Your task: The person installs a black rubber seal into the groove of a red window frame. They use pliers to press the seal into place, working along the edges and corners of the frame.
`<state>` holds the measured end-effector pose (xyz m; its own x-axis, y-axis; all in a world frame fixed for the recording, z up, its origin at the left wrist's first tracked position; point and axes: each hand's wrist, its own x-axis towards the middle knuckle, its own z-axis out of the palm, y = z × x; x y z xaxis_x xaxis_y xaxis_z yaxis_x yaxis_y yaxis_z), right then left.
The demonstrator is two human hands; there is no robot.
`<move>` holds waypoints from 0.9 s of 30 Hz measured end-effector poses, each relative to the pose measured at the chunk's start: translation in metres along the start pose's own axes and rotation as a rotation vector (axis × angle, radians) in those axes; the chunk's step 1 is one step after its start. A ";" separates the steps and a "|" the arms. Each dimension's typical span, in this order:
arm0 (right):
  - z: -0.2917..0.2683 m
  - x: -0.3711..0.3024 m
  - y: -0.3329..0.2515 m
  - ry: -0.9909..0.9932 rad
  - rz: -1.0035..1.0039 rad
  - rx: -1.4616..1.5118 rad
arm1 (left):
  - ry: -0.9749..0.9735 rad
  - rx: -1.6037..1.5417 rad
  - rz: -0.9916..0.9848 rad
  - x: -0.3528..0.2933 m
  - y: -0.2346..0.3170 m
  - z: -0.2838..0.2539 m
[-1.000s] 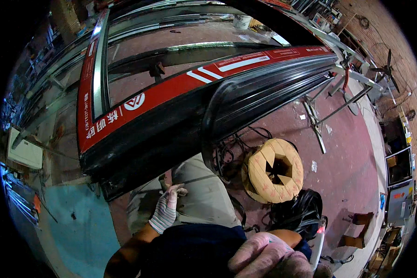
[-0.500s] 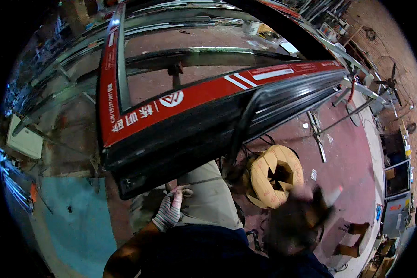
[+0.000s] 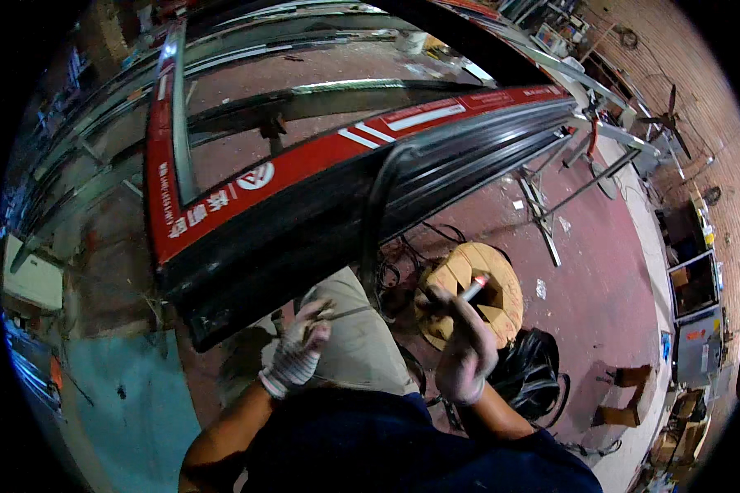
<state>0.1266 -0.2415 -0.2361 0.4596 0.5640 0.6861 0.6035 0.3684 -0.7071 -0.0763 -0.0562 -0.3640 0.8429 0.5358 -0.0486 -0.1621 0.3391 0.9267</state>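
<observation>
In a striped work glove, my left hand [image 3: 298,355] is closed in front of my body, over the grey trouser leg [image 3: 349,345]. A thin dark line runs from its fingertips across the leg; whether it is a strip in the fingers I cannot tell. My right hand [image 3: 471,359], gloved too, is closed round a small hand tool [image 3: 477,287] with a dark part and a pale, red-tipped end; its exact kind is unclear. Just beyond both hands lies a large black frame [image 3: 279,255] with red printed film on its upper face.
Right of my legs, a roll wrapped in yellow-brown paper [image 3: 506,283] stands on the reddish floor. Beside it lie a black bag [image 3: 534,374] and loose cables. A metal stand [image 3: 543,222], a brown bracket-like piece [image 3: 625,398] and a fan [image 3: 670,123] are further right.
My right hand has swung in from the lower right to the middle with the tool, uncovering the black bag. The left hand is slightly lower, and the view has shifted right.
</observation>
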 end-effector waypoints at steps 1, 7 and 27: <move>0.000 0.003 -0.019 0.032 0.132 0.171 | -0.041 0.171 0.053 0.008 0.014 0.012; -0.013 0.009 -0.092 0.238 -0.429 -1.139 | -0.093 0.825 0.347 0.043 0.090 0.074; 0.038 0.087 -0.018 0.251 0.572 0.535 | -0.111 0.322 0.278 -0.072 0.134 0.057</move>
<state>0.1307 -0.1709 -0.1708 0.7725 0.6125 0.1676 -0.1311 0.4121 -0.9017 -0.1295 -0.0932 -0.2155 0.8429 0.4800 0.2431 -0.2372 -0.0739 0.9686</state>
